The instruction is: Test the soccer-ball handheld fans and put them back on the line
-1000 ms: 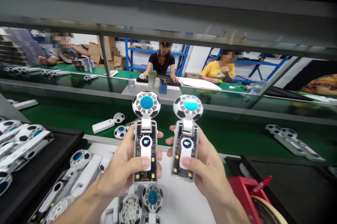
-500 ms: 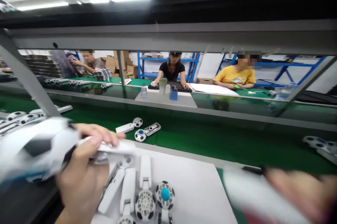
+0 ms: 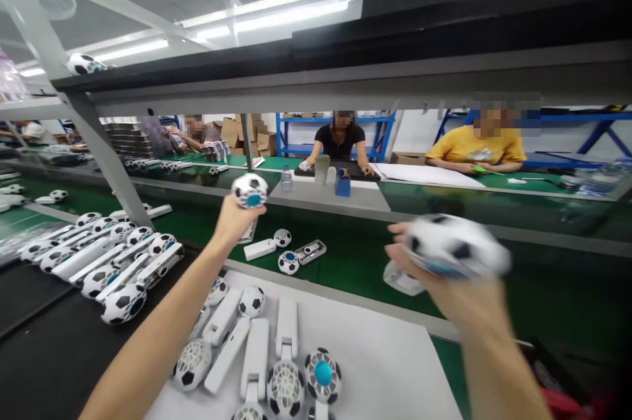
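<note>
My left hand (image 3: 232, 221) is stretched out over the green belt, closed around a white handheld fan with a black-and-white soccer-ball head (image 3: 250, 188). Its handle hangs below, partly hidden by the fingers. On the right, my right hand (image 3: 442, 285) grips another soccer-ball fan (image 3: 457, 243), smeared by motion, above the belt. Several more fans lie on the white sheet in front of me, among them one with a turquoise centre (image 3: 322, 374) and one with a white grille (image 3: 285, 387).
Two fans (image 3: 289, 262) lie on the green belt (image 3: 355, 255) between my hands. Rows of fans (image 3: 123, 303) rest on a black mat at left. A grey shelf beam (image 3: 316, 99) crosses overhead. Across the belt, several people sit at work near a bottle (image 3: 286, 180) and blue box (image 3: 342, 183).
My left hand has moved away from me, carrying its fan out over the belt. My right hand has come up and leftward from the lower right edge. The view has swung left.
</note>
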`<state>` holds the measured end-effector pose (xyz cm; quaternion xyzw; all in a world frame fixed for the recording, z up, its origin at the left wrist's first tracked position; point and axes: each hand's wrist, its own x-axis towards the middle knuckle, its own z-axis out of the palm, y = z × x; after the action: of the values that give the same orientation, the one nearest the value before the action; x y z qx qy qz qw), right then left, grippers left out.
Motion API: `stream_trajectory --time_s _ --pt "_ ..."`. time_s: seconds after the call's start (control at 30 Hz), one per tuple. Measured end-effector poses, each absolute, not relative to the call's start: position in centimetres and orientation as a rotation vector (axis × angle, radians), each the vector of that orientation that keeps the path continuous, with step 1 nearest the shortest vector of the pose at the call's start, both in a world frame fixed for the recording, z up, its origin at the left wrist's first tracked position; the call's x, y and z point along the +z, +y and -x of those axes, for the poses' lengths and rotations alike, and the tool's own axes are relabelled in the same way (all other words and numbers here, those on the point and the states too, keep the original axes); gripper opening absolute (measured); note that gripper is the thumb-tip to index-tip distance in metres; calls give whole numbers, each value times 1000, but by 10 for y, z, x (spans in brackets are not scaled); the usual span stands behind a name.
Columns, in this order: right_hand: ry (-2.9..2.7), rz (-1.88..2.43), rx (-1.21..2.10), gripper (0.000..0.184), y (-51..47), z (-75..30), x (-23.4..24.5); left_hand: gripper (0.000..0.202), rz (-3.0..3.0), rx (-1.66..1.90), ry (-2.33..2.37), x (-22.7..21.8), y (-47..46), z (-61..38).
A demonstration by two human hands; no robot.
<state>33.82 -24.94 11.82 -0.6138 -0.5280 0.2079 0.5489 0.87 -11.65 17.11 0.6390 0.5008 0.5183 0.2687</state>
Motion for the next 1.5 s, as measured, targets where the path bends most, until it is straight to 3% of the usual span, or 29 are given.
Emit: stream_trajectory --time_s 0.13,0.27,0.47,0.6,0.73,0.87,1.17,1.37,1.5 --pt "-1213 1899 654 24 -186 -347 87 27 -1766 944 1657 118 -44 -15" --pt "-1205 2227 616 22 -151 -362 46 33 -1799 630 1888 72 -12 -8" --pt "-1267 2529 233 47 -149 -343 19 38 -2044 471 1971 27 4 -6" --pt "-1709 2422 -35 66 -139 -308 25 44 -2331 504 1753 16 -3 -13" --pt "-2291 2084 36 56 -121 -282 26 44 -2511 338 1353 10 -17 -16" --pt "-2391 2054 152 42 -115 -270 24 43 -2424 232 1261 2 -27 -18" --pt "-1775 2157 672 29 -161 -296 56 34 -1755 638 1194 39 -53 -62" --pt "-1174 1658 990 32 -216 -289 87 29 -1339 932 736 97 -133 -76" --pt "-973 1318 1084 44 -247 -270 110 45 -1192 988 544 123 -186 -70"
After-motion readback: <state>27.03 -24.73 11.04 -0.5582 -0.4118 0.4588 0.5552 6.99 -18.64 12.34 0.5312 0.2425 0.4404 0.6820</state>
